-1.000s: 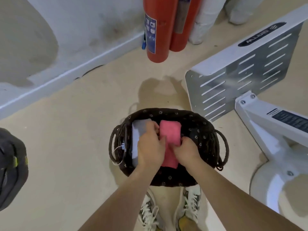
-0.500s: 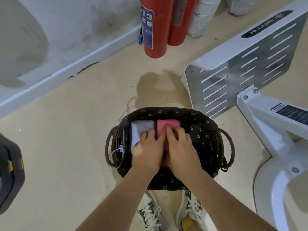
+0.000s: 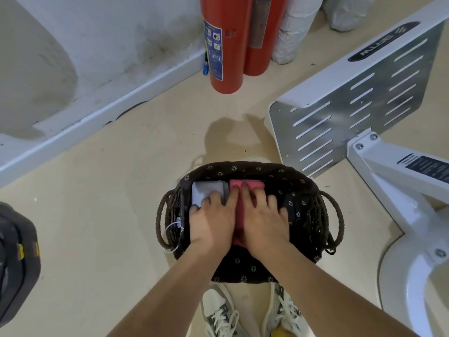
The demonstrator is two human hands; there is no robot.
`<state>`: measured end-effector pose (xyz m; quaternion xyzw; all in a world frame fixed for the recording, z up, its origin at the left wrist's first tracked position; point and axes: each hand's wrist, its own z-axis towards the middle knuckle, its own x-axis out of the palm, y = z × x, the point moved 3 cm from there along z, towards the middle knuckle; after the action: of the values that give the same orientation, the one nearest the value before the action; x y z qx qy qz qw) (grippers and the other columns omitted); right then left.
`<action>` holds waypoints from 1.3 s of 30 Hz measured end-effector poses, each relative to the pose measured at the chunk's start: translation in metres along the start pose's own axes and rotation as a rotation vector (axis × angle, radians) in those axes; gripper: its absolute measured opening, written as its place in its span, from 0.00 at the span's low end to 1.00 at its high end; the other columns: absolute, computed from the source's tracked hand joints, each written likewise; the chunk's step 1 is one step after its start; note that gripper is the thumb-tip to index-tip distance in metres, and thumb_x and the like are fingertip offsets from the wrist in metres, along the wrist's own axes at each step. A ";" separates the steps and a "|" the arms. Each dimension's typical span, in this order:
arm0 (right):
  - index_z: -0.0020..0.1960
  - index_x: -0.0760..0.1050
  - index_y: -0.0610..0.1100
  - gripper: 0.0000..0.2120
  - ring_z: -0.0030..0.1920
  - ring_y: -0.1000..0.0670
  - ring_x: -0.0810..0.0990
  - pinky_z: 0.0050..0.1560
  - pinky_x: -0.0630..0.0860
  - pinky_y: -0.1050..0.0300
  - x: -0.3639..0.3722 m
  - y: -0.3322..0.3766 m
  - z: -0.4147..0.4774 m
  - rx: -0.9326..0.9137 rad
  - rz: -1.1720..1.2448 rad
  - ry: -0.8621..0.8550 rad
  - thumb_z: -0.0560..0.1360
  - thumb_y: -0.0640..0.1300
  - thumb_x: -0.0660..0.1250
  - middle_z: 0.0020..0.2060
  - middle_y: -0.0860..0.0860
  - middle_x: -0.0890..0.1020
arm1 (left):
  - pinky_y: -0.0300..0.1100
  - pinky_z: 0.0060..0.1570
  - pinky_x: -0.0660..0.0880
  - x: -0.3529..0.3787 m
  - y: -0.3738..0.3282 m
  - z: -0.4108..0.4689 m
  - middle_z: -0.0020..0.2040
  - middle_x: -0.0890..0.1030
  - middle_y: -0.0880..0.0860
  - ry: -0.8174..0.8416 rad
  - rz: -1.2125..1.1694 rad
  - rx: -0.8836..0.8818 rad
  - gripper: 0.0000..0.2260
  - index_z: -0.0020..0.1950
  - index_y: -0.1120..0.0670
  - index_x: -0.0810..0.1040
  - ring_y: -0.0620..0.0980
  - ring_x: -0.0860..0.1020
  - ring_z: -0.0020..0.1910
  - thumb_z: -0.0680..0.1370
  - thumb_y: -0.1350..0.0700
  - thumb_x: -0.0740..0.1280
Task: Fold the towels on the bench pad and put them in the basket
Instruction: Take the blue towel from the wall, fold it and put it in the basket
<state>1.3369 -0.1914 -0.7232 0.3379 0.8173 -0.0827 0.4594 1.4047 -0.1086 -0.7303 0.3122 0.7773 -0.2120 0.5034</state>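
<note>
A dark brown basket [image 3: 245,167] with a flowered liner and rope handles stands on the floor just ahead of my shoes. Inside it lie a folded grey towel [image 3: 206,189] on the left and a folded pink towel [image 3: 254,184] beside it. My left hand [image 3: 211,220] rests flat with spread fingers across the grey towel and the pink towel's left edge. My right hand [image 3: 263,217] presses flat on the pink towel, hiding most of it. Neither hand grips anything.
Two red fire extinguishers [image 3: 226,45] stand against the wall ahead. A white machine frame with a slotted metal plate [image 3: 352,113] fills the right side. A dark bag [image 3: 14,259] sits at the left edge. A white cable [image 3: 173,226] hangs at the basket's left rim.
Both hands went from pinching the pink towel's sides to lying flat on top of the towels, fingers spread forward. The pink towel has sunk lower in the basket.
</note>
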 end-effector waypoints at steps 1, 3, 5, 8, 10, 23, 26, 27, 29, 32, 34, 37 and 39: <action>0.76 0.39 0.52 0.54 0.64 0.45 0.63 0.61 0.66 0.44 -0.002 0.002 -0.003 0.007 0.011 0.014 0.65 0.58 0.73 0.68 0.50 0.58 | 0.50 0.46 0.74 -0.006 -0.002 -0.001 0.55 0.76 0.56 -0.003 0.007 0.017 0.37 0.76 0.45 0.56 0.54 0.78 0.48 0.71 0.47 0.71; 0.76 0.44 0.55 0.48 0.65 0.45 0.62 0.62 0.65 0.43 -0.015 0.004 -0.015 -0.002 0.052 0.028 0.67 0.59 0.71 0.68 0.51 0.58 | 0.49 0.50 0.74 -0.014 0.000 -0.010 0.60 0.72 0.57 0.089 -0.054 0.029 0.36 0.77 0.46 0.50 0.55 0.76 0.55 0.75 0.50 0.66; 0.75 0.49 0.56 0.38 0.67 0.45 0.61 0.64 0.64 0.41 -0.039 0.005 -0.034 -0.023 0.112 0.013 0.72 0.57 0.65 0.70 0.51 0.58 | 0.46 0.50 0.74 -0.031 0.003 -0.023 0.61 0.70 0.55 0.152 -0.135 0.050 0.35 0.77 0.45 0.47 0.54 0.74 0.56 0.76 0.51 0.63; 0.75 0.53 0.54 0.30 0.69 0.47 0.62 0.66 0.65 0.43 -0.089 0.001 -0.068 -0.031 0.174 -0.082 0.76 0.51 0.61 0.72 0.52 0.60 | 0.41 0.44 0.75 -0.077 0.009 -0.043 0.56 0.72 0.52 0.135 -0.257 0.050 0.30 0.76 0.45 0.56 0.49 0.75 0.50 0.76 0.54 0.62; 0.76 0.55 0.54 0.29 0.68 0.49 0.64 0.67 0.68 0.47 -0.128 0.000 -0.091 -0.040 0.239 -0.135 0.77 0.48 0.60 0.71 0.54 0.63 | 0.37 0.43 0.75 -0.123 0.010 -0.061 0.51 0.75 0.49 0.082 -0.361 0.065 0.25 0.71 0.46 0.68 0.47 0.77 0.46 0.74 0.56 0.66; 0.62 0.74 0.54 0.15 0.40 0.59 0.78 0.44 0.73 0.65 -0.453 -0.003 -0.312 -0.029 0.737 -0.414 0.77 0.45 0.62 0.43 0.58 0.80 | 0.34 0.46 0.73 -0.528 -0.016 -0.208 0.42 0.79 0.37 -0.400 -0.699 0.230 0.09 0.52 0.45 0.82 0.36 0.74 0.38 0.77 0.57 0.66; 0.56 0.76 0.58 0.11 0.37 0.60 0.78 0.43 0.73 0.66 -0.519 -0.005 -0.364 -0.052 0.850 -0.521 0.77 0.44 0.63 0.39 0.58 0.80 | 0.28 0.43 0.69 -0.596 -0.024 -0.239 0.43 0.80 0.38 -0.443 -0.707 0.316 0.10 0.50 0.44 0.83 0.34 0.75 0.40 0.77 0.57 0.65; 0.53 0.76 0.59 0.11 0.41 0.59 0.79 0.46 0.74 0.64 -0.539 -0.006 -0.379 -0.068 0.881 -0.567 0.77 0.44 0.64 0.40 0.58 0.81 | 0.28 0.41 0.69 -0.616 -0.027 -0.245 0.43 0.81 0.40 -0.468 -0.722 0.344 0.10 0.49 0.44 0.83 0.37 0.76 0.40 0.77 0.58 0.65; 0.50 0.76 0.60 0.11 0.44 0.55 0.81 0.48 0.75 0.63 -0.574 -0.009 -0.402 -0.085 0.942 -0.639 0.77 0.43 0.65 0.42 0.57 0.81 | 0.28 0.39 0.69 -0.652 -0.032 -0.253 0.43 0.82 0.41 -0.492 -0.763 0.370 0.11 0.48 0.45 0.83 0.40 0.77 0.40 0.76 0.60 0.65; 0.53 0.78 0.53 0.09 0.45 0.51 0.81 0.44 0.74 0.63 -0.617 -0.017 -0.423 -0.124 1.031 -0.711 0.77 0.42 0.65 0.44 0.50 0.83 | 0.32 0.45 0.72 -0.696 -0.047 -0.252 0.43 0.81 0.40 -0.517 -0.771 0.393 0.11 0.50 0.47 0.83 0.39 0.78 0.43 0.76 0.60 0.64; 0.55 0.78 0.48 0.09 0.46 0.48 0.80 0.43 0.74 0.65 -0.644 -0.024 -0.429 -0.154 1.090 -0.761 0.77 0.40 0.65 0.48 0.44 0.82 | 0.34 0.47 0.73 -0.722 -0.058 -0.248 0.41 0.80 0.38 -0.547 -0.779 0.418 0.10 0.51 0.47 0.83 0.40 0.79 0.44 0.77 0.59 0.64; 0.57 0.77 0.45 0.09 0.42 0.49 0.78 0.34 0.72 0.72 -0.684 -0.038 -0.428 -0.219 1.172 -0.831 0.78 0.38 0.63 0.49 0.41 0.80 | 0.33 0.44 0.73 -0.759 -0.077 -0.235 0.40 0.82 0.39 -0.606 -0.789 0.462 0.10 0.50 0.45 0.83 0.40 0.79 0.41 0.77 0.58 0.65; 0.59 0.77 0.44 0.10 0.41 0.50 0.79 0.32 0.72 0.72 -0.714 -0.049 -0.420 -0.253 1.196 -0.870 0.78 0.38 0.63 0.48 0.43 0.80 | 0.34 0.44 0.74 -0.783 -0.093 -0.221 0.40 0.83 0.42 -0.637 -0.790 0.485 0.09 0.50 0.46 0.83 0.40 0.79 0.40 0.77 0.58 0.66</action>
<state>1.2632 -0.3815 0.0810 0.6059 0.2420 0.1494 0.7430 1.4297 -0.2457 0.0765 0.0247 0.5737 -0.6407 0.5096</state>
